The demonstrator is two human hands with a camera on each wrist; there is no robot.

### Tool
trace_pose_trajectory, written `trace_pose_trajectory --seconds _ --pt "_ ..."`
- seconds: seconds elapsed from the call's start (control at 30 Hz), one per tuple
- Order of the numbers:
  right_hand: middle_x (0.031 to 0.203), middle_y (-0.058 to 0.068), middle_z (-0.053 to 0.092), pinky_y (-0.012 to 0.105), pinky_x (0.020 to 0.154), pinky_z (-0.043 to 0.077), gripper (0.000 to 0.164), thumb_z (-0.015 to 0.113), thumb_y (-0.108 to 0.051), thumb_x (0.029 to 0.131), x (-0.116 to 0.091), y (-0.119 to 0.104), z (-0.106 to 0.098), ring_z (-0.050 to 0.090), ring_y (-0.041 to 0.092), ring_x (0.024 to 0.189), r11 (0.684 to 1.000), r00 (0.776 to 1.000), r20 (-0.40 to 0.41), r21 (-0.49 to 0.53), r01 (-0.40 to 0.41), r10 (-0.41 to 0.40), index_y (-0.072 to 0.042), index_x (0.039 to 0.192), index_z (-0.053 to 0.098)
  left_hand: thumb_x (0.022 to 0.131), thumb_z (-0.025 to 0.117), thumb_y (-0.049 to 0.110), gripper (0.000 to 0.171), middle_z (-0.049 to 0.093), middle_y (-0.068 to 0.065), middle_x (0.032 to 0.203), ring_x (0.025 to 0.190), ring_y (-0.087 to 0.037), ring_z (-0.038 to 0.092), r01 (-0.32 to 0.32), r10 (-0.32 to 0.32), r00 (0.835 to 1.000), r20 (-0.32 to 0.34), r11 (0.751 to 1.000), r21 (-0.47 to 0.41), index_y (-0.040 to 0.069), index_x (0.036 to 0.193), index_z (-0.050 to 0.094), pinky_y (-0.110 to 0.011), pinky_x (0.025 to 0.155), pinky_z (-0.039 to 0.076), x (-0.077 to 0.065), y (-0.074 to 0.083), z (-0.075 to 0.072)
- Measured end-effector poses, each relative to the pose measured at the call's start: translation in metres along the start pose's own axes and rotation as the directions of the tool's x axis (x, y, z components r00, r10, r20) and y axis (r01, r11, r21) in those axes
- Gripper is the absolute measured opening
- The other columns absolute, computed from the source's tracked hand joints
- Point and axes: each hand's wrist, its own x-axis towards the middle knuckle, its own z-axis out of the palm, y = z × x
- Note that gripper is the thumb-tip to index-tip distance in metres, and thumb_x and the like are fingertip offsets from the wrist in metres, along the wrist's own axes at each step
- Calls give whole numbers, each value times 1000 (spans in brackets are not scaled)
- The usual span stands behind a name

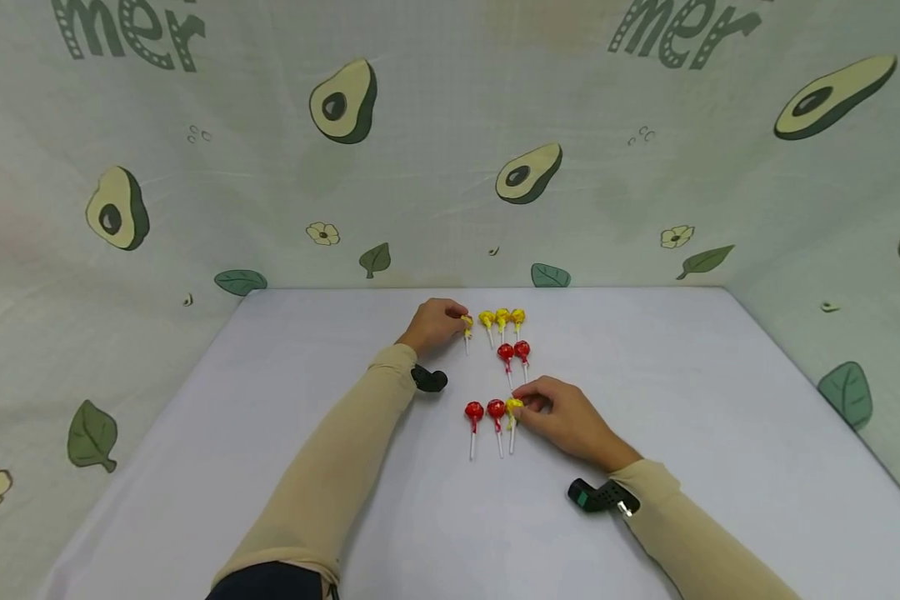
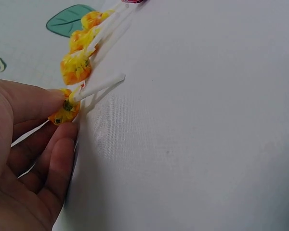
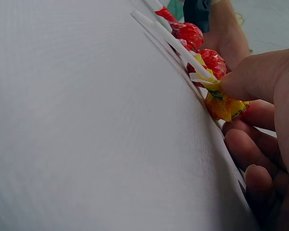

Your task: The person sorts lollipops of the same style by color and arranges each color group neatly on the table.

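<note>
At the far row, my left hand [image 1: 437, 325] pinches a yellow-wrapped lollipop [image 2: 67, 109] by its head between thumb and fingers, its white stick pointing toward me. Right of it lie several more yellow lollipops [image 1: 502, 317] in a line. My right hand [image 1: 570, 418] pinches another yellow lollipop [image 3: 221, 103] at the right end of the near row. Two red lollipops [image 1: 474, 412] lie just to the left of that one, sticks toward me. Between the rows are two other red lollipops [image 1: 506, 353], side by side below the yellow ones.
Everything lies on a white-covered table [image 1: 690, 375]. Its far edge meets a hanging cloth [image 1: 435, 183] printed with avocados and leaves. A black wrist device [image 1: 429, 379] is on the left wrist, another device [image 1: 603, 497] on the right.
</note>
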Motion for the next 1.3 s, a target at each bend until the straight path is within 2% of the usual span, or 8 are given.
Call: trace_pose_trajectory --seconds 0.23,0.57,0.8,1.3 --pt "89 -10 62 28 70 47 23 77 -24 89 -2 -1 0 57 12 81 1000 1000 3 -1 -3 3 -18 111 73 97 67 19 27 68 -5 116 107 -22 60 19 -18 1000 16 1000 -20 9 121 71 -37 95 49 1 1 3" --pt "90 -10 62 28 70 47 22 77 -24 89 -1 -1 0 57 12 81 1000 1000 -4 -5 8 -8 -18 110 73 96 68 20 27 68 -4 116 108 -21 60 3 -3 1000 -1 1000 -14 10 121 72 -37 95 48 6 -1 5" --pt "90 -10 63 28 70 48 22 77 -25 89 0 -1 1 58 12 82 1000 1000 2 9 5 -5 -19 110 73 97 67 20 29 67 -5 118 109 -21 59 29 -29 999 -20 999 -13 10 124 70 -37 97 48 6 -1 7" --pt "90 -10 62 28 71 47 22 76 -25 89 1 -2 0 57 12 82 1000 1000 0 -8 -8 8 -19 110 73 96 69 20 32 66 -6 119 110 -22 59 44 -47 998 -45 998 -51 10 126 67 -37 98 47 7 -2 10"
